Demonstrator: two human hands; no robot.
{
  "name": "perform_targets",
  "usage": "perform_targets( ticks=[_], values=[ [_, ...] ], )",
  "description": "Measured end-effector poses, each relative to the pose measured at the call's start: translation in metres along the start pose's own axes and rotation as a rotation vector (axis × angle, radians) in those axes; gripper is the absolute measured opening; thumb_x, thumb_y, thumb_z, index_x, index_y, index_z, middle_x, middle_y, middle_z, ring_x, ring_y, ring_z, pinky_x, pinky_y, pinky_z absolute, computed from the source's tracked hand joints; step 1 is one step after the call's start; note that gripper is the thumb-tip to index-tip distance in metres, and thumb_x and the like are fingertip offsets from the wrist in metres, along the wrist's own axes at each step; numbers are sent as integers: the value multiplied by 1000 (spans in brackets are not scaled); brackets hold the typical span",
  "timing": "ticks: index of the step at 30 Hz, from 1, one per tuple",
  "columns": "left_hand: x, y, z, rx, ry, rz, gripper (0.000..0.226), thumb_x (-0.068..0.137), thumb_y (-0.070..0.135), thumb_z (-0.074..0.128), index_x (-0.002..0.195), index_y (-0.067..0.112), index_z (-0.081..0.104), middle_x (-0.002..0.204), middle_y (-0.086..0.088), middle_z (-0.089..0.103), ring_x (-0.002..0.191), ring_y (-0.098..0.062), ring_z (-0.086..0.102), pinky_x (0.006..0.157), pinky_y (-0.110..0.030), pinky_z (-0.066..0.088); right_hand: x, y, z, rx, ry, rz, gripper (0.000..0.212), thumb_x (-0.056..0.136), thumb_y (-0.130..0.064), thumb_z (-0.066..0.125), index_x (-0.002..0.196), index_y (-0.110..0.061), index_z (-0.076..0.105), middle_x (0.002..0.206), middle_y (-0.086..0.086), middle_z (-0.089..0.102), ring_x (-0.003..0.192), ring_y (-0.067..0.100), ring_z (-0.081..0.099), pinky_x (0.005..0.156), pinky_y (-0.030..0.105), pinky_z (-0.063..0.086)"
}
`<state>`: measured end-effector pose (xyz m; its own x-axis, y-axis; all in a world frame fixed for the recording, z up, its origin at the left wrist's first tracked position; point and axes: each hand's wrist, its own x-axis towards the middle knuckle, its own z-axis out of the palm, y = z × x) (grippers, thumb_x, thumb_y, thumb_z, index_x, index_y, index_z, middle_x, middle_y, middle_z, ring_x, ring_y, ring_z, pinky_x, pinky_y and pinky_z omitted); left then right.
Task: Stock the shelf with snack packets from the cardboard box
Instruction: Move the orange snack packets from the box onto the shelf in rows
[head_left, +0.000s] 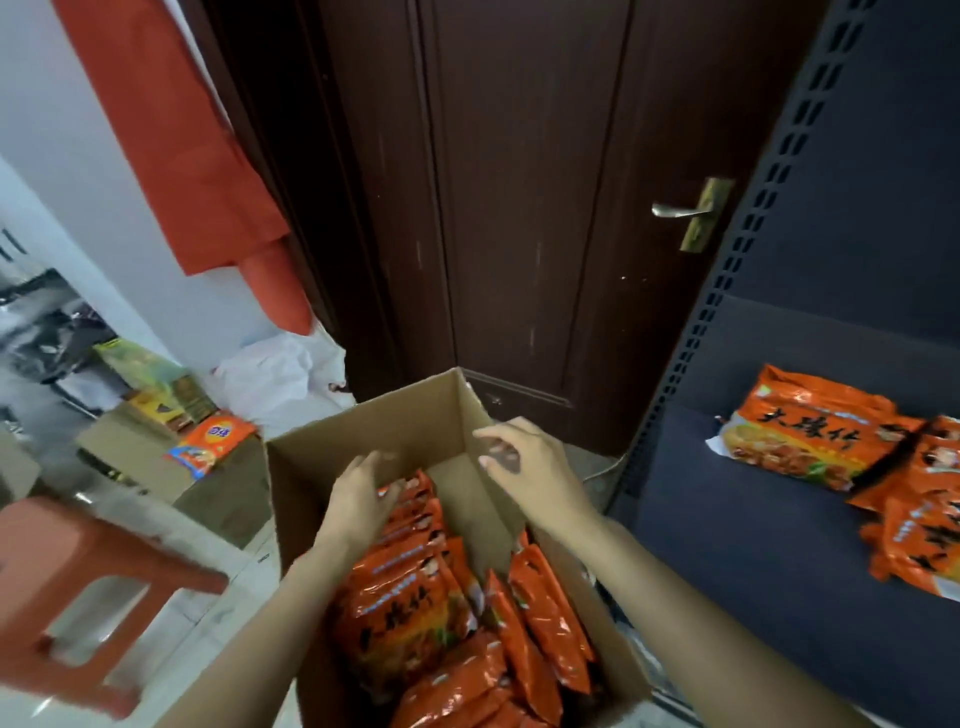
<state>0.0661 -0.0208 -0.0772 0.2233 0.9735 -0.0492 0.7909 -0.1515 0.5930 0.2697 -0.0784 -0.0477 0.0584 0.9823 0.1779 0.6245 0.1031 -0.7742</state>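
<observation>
Snack packets fill the near part of the cardboard box in front of us, standing on edge in 2 rows, orange and glossy. A few already lie flat on the dark shelf to our right, where a small pile of shelved packets overlaps.

Our left hand reaches into the box with its fingers spread over the tops of the far end of the left row; it seems to touch them, but we cannot tell whether it has closed on any. Our right hand hovers above the far right corner of the box, fingers relaxed and apart, holding nothing.

We judge this to be the pick-up step. To do it well, we should bring the right hand down to the same row so both hands bracket a bunch of packets from either end, then squeeze them together and lift straight up. The film looks slippery, so a loose hold could let the middle ones slide out. Carrying them across, we should set them beside the pile already there, not on top of it.
</observation>
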Motion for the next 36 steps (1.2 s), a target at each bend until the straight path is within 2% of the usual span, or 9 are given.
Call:
perform_targets(
  ticks=[3, 6, 9, 13, 16, 20, 25, 31, 36],
  values=[
    [10, -37, -9, 20, -97, -4, 37, 85, 10, 63, 122, 4, 57, 118, -16, 59, 113, -29, 56, 98, -30, 40, 13, -8, 51, -39, -82, 81, 33, 86, -18, 64, 119, -17, 61, 104, -4, 55, 96, 9, 57, 85, 22, 45],
    [20, -56, -5, 58, -229, 5, 43, 87, 13, 61, 128, 6, 52, 124, -16, 56, 119, -29, 52, 100, -26, 34, 19, -1, 89, -89, -194, 216, 45, 87, -20, 63, 131, -16, 51, 122, 4, 54, 112, 16, 54, 91, 18, 37],
    [30, -67, 7, 92, -371, 2, 51, 87, 18, 62, 135, 12, 46, 131, -15, 51, 125, -29, 46, 103, -26, 30, 21, 11, 113, -133, -288, 341, 54, 90, -19, 59, 140, -16, 39, 135, 8, 48, 126, 21, 45, 103, 28, 34],
    [46, -75, 22, 118, -437, -68, 59, 83, 22, 66, 137, 18, 44, 133, -13, 51, 125, -28, 46, 106, -33, 35, 30, 28, 132, -106, -346, 461, 63, 91, -17, 58, 146, -20, 27, 147, 7, 37, 135, 22, 35, 112, 36, 29],
    [56, -78, 31, 149, -460, -114, 63, 79, 26, 72, 135, 16, 45, 132, -12, 52, 124, -28, 47, 105, -35, 37, 40, 37, 141, -46, -398, 515, 62, 92, -16, 56, 146, -21, 27, 147, 4, 38, 136, 21, 35, 113, 38, 29],
    [63, -80, 40, 141, -540, -175, 67, 73, 28, 77, 133, 16, 48, 130, -7, 55, 120, -23, 52, 101, -31, 41, 50, 50, 149, 8, -364, 488, 46, 88, -9, 59, 132, -16, 46, 127, 5, 57, 120, 21, 52, 104, 37, 40],
    [64, -82, 46, 131, -434, -235, 47, 77, 24, 74, 121, 23, 58, 123, -3, 60, 112, -21, 57, 93, -30, 45, 62, 62, 153, -30, -326, 446, 24, 88, -9, 60, 111, -13, 54, 100, 4, 64, 98, 17, 60, 83, 27, 45],
    [70, -91, 46, 2, -328, -425, 40, 72, 15, 78, 110, 22, 67, 118, -5, 64, 109, -22, 59, 92, -31, 47, 79, 71, 162, 98, -314, 541, 34, 95, -20, 51, 128, -12, 51, 126, 9, 58, 117, 23, 54, 88, 23, 37],
    [74, -106, 54, -92, -291, -530, 46, 71, 11, 79, 114, 17, 66, 120, -7, 64, 111, -20, 59, 95, -27, 44, 92, 93, 183, 112, -349, 668, 39, 100, -25, 38, 137, -14, 43, 136, 9, 51, 124, 24, 48, 90, 24, 35]
  ],
)
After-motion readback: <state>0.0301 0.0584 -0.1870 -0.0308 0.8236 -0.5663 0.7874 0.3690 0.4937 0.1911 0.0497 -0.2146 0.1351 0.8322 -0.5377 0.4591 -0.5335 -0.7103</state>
